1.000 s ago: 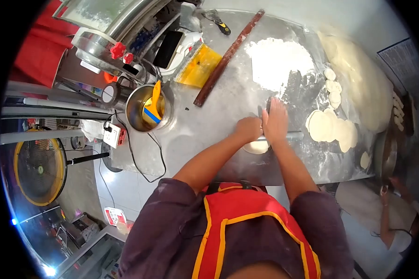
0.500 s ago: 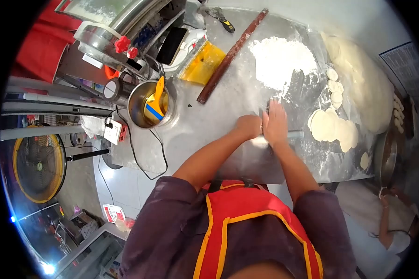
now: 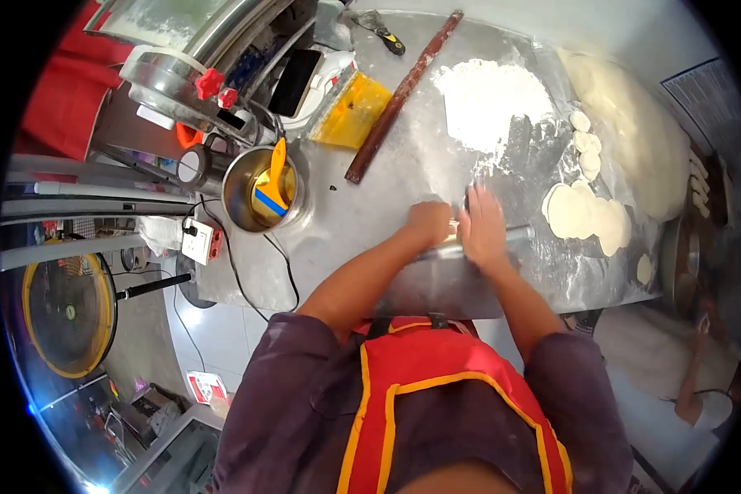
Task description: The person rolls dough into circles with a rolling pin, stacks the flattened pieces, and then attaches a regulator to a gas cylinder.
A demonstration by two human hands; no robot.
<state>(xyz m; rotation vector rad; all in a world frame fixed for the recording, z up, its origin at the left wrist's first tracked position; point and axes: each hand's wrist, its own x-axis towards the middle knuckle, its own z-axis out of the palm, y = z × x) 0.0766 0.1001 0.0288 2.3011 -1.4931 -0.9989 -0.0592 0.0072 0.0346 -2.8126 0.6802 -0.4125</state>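
Observation:
My left hand [image 3: 431, 224] is closed at the middle of the metal worktop, its curled fingers at the edge of a pale piece of dough [image 3: 453, 230] that shows only as a sliver between my hands. Beside it, my right hand [image 3: 485, 224] lies flat with fingers stretched forward, the palm over a thin, light rolling pin [image 3: 519, 234]. That pin sticks out to the right of the palm and passes below my left hand. Overlapping flat dough rounds [image 3: 571, 212] lie to the right. Loose white flour [image 3: 494, 103] is spread ahead of my hands.
A long reddish-brown rolling pin [image 3: 403, 97] lies diagonally left of the flour. A metal pot [image 3: 236, 193] holds an orange-handled brush [image 3: 277, 169]. Small dough pieces [image 3: 589, 143] and a large covered dough mass [image 3: 634, 123] sit at right. A black cable [image 3: 237, 267] crosses the left edge.
The rolling pin under my right palm has shifted a little, with more of it showing to the right. My left hand has moved slightly left. The whole view has shifted a little.

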